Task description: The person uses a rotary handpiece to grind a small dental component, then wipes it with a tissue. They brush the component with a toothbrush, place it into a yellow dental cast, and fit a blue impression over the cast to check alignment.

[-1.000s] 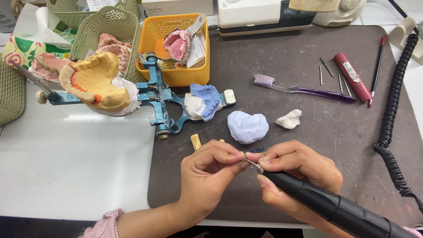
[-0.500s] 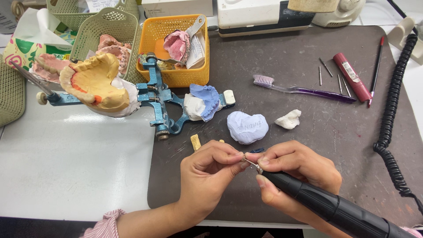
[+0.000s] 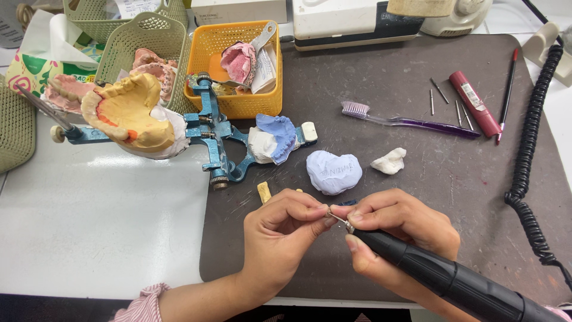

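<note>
Both hands are meeting over the dark mat near the front edge of the table. Right hand is wrapping around the black handpiece, fingers closed on its front end, thumb and forefinger pressing near the metal nose. Left hand is pinching the thin bur at the tip between thumb and fingertips, with the other fingers curling in behind.

That bur is looking like a slim steel pin: stiff, very light, smooth and easy to let slip, so it is asking for a fingertip pinch on the shank, close to the nose. Whether it is fully seated, I cannot tell. The handpiece is appearing rigid and heavier toward the rear, best gripped like a pen near the front.

Just beyond the hands, a pale blue cast is lying on the mat, with a white lump beside it. A blue articulator carrying a yellow model is standing to the left. Spare burs, a purple toothbrush and a coiled cord are lying further right, well apart.
</note>
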